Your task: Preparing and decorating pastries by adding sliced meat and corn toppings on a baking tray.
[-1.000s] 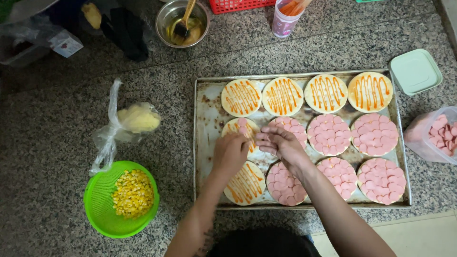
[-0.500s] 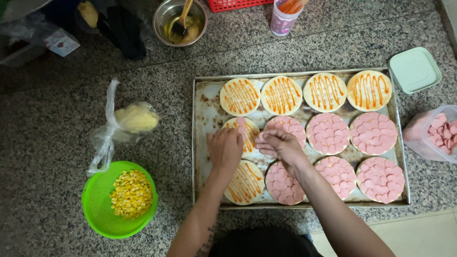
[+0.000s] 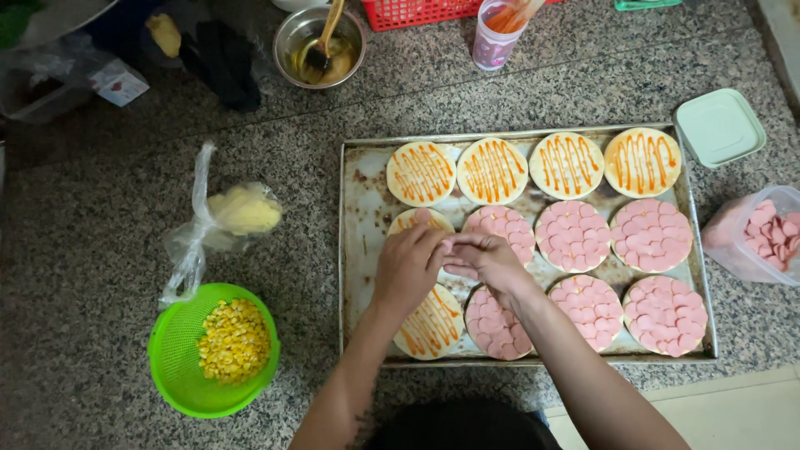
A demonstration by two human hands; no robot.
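Green strainer (image 3: 171, 367) — yellow corn (image 3: 233, 340); pink sausage rounds (image 3: 652, 235) — orange sauce zigzags (image 3: 494, 170).

Even, soft overhead light; sharp focus, faint shadows.

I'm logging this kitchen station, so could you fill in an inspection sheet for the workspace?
Surface: speckled granite counter.
Job's things: baking tray holding twelve round bases; six covered in pink sausage slices, others striped with sauce.
Clutter: green colander of corn, tied plastic bag, metal bowl with brush, plastic cup, green lid, sausage container.
Grippers: left hand and right hand meet over the partly topped base.
Cables: nothing seen.
Surroundings: red basket.
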